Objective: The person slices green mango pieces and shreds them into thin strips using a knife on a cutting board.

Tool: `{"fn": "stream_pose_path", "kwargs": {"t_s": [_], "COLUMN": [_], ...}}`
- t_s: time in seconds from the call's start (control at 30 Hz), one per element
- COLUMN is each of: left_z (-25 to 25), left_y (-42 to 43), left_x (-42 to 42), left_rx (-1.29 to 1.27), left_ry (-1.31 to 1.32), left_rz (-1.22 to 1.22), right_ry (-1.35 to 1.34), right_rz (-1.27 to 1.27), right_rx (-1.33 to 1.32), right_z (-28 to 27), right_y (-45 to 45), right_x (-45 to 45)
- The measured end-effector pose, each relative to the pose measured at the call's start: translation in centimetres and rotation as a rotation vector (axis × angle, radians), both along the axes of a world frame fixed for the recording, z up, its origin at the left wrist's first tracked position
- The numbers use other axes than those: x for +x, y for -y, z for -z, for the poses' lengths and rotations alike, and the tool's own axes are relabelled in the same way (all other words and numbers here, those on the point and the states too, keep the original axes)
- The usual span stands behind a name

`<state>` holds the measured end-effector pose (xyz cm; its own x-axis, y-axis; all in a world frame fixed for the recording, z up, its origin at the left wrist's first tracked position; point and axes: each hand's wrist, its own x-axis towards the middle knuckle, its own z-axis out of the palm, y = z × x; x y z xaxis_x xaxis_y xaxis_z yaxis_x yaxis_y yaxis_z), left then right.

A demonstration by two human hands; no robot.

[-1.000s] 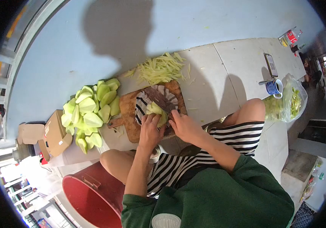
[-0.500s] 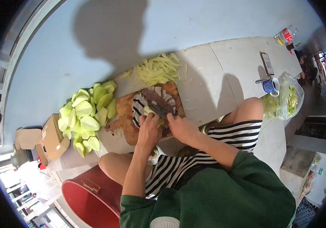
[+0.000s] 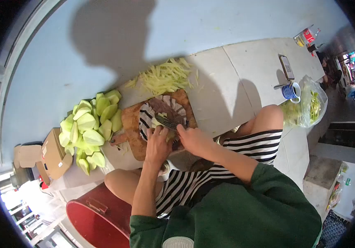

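My right hand (image 3: 195, 141) is closed around the handle of a knife (image 3: 167, 122), its dark blade pointing to the left. Beside the blade, the bent fingers of my left hand (image 3: 158, 142) press on a pale green fruit piece (image 3: 155, 122), partly hidden by the hand and knife. Under both is a black-and-white striped cloth (image 3: 145, 115) on a wooden cutting board (image 3: 132, 124). Cut green strips (image 3: 166, 77) are heaped behind the board. A pile of larger pale green fruit slices (image 3: 87, 122) lies to its left.
A red bucket (image 3: 103, 206) stands at lower left, near a cardboard box (image 3: 56, 155). Toward the right are a phone (image 3: 286, 67), a blue mug (image 3: 288, 91), a plastic bag of greens (image 3: 312, 105) and a bottle (image 3: 305, 37). A wall (image 3: 194, 25) runs behind the tiled ledge (image 3: 214, 91).
The whole view has shifted slightly to the left. The knife has moved a little at the fruit piece, with both hands keeping their grip.
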<state>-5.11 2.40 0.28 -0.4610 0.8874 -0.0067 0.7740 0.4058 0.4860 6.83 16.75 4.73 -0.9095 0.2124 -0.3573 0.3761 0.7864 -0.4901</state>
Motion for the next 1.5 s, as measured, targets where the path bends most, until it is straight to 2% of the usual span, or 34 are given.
{"fn": "stream_pose_path", "kwargs": {"t_s": [0.07,0.17,0.33,0.4,0.47,0.57,0.7,0.77,0.87,1.03,1.07,1.17,1.23,1.3,1.33,1.4,1.43,1.5], "left_z": [-0.1,0.8,-0.5,0.2,1.6,0.7,1.2,0.5,-0.3,1.9,1.9,-0.1,0.6,2.0,2.5,1.2,0.2,0.1], "left_y": [-0.6,0.0,-0.1,0.7,0.4,0.3,0.6,0.8,0.0,0.7,1.2,0.3,0.9,0.8,1.0,0.9,0.6,0.4], "left_x": [-0.4,-0.2,-0.2,0.2,-0.2,-0.3,-0.1,-0.1,-0.3,-0.5,-0.1,-0.1,0.2,-0.3,-0.4,-0.1,0.0,-0.1], "left_rx": [-0.021,0.080,0.038,-0.004,0.190,0.058,0.080,0.158,0.125,0.157,0.052,0.117,0.105,0.208,0.202,0.132,0.070,0.149], "left_ry": [0.031,-0.004,-0.006,0.009,-0.108,-0.006,-0.021,-0.047,-0.007,-0.072,-0.049,-0.014,0.007,-0.106,-0.046,-0.024,-0.007,-0.035], "left_rz": [-0.032,-0.009,-0.025,-0.018,0.020,0.006,-0.025,0.048,-0.032,0.057,-0.007,-0.054,-0.046,0.004,0.022,-0.012,-0.044,-0.032], "right_ry": [-0.003,-0.078,0.012,-0.038,-0.067,-0.118,-0.089,-0.090,-0.082,-0.112,-0.118,-0.036,-0.078,-0.044,-0.063,-0.042,-0.026,-0.008], "right_rz": [-0.007,-0.014,0.007,0.003,-0.007,0.042,-0.001,-0.006,0.009,-0.028,-0.027,0.018,-0.011,-0.083,-0.089,-0.055,-0.021,-0.021], "right_rx": [0.012,0.005,0.002,0.003,0.000,-0.051,-0.009,0.007,0.003,0.012,0.018,-0.065,-0.018,-0.026,-0.051,-0.067,-0.077,-0.068], "right_z": [0.8,-0.9,0.0,-0.8,-1.9,3.8,0.0,-1.4,2.5,0.3,0.2,3.1,1.0,-2.0,-2.4,1.1,1.5,0.7], "right_y": [-0.7,0.2,-0.3,0.7,0.9,-0.4,0.5,1.0,-0.4,0.4,0.6,-0.8,0.3,0.4,0.5,-0.3,-0.8,-0.8], "right_x": [-0.1,-0.2,-0.7,0.0,-0.4,-0.3,-0.5,-0.6,-0.5,-1.0,-0.9,-0.9,-1.0,-2.3,-2.4,-1.6,-1.7,-1.7]}}
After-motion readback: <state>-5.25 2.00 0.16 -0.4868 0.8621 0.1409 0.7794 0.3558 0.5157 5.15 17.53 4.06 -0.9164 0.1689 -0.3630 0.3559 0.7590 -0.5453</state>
